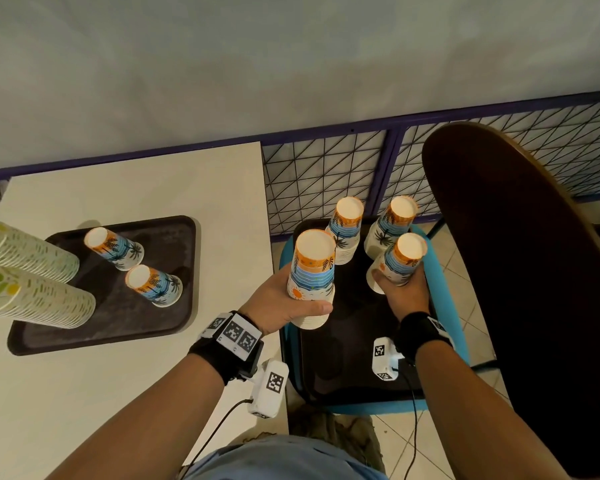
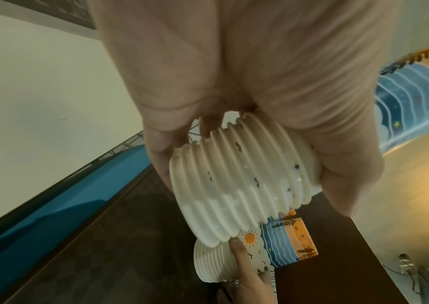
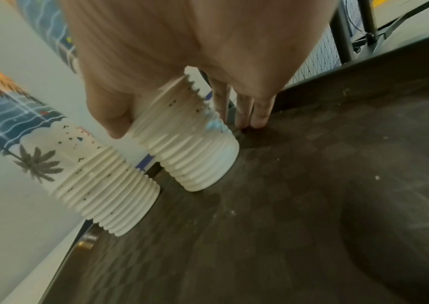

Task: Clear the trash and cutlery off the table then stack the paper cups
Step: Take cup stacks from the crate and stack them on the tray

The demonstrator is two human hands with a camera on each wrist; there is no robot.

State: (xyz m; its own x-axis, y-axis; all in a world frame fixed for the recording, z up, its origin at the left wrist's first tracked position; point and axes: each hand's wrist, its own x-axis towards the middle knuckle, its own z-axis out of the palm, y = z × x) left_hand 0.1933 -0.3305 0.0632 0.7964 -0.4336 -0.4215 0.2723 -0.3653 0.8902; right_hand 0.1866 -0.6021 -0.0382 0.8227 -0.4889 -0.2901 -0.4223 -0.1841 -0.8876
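Several stacks of upside-down beach-print paper cups are in view. My left hand (image 1: 305,292) grips one stack (image 1: 311,271) (image 2: 239,181), held tilted just above the dark tray (image 1: 343,368) on a blue chair. My right hand (image 1: 399,283) grips a second stack (image 1: 403,261) (image 3: 190,148) whose rim touches that tray (image 3: 312,185). Two more stacks (image 1: 347,230) (image 1: 392,221) stand at the tray's far end. On the table, another dark tray (image 1: 118,327) carries two short beach-print stacks (image 1: 115,248) (image 1: 155,285).
Two tall stacks of green-patterned cups (image 1: 28,252) (image 1: 39,301) lean into view on the table tray's left side. A dark round chair back (image 1: 520,271) stands close on the right. A purple wire fence (image 1: 326,174) runs behind, and tiled floor shows below.
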